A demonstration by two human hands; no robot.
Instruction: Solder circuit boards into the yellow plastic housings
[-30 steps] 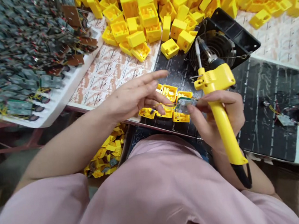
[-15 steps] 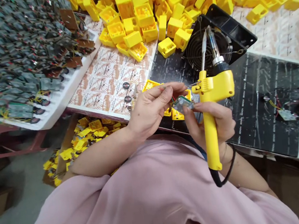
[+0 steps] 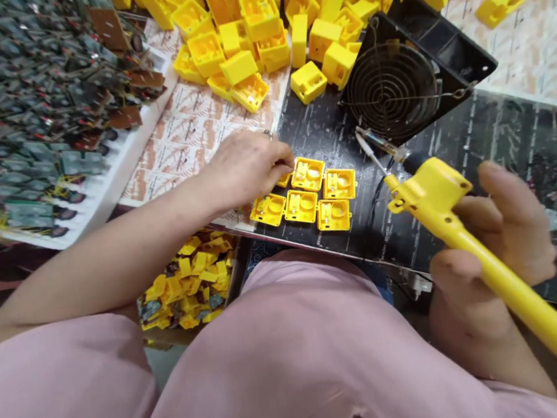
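My left hand (image 3: 249,166) is closed, its fingertips bent down at the left end of a group of small yellow plastic casings (image 3: 307,175). What it pinches, if anything, is hidden, and it partly covers one casing. The casings lie open side up in two rows on the black mat. In my right hand (image 3: 500,237) a yellow soldering gun (image 3: 485,259) rests between thumb and fingers. Its metal tip points up and left, just in front of a black fan (image 3: 388,86).
A heap of yellow housings (image 3: 236,39) covers the table's back. At left, a white foam tray (image 3: 105,188) is piled with circuit boards (image 3: 19,97) carrying wires and small speakers. Below the table edge stands a box of yellow parts (image 3: 191,283).
My hands have moved apart; the small circuit board between them is out of sight. My left hand went left to the casings. My right hand moved right, tilting the soldering gun.
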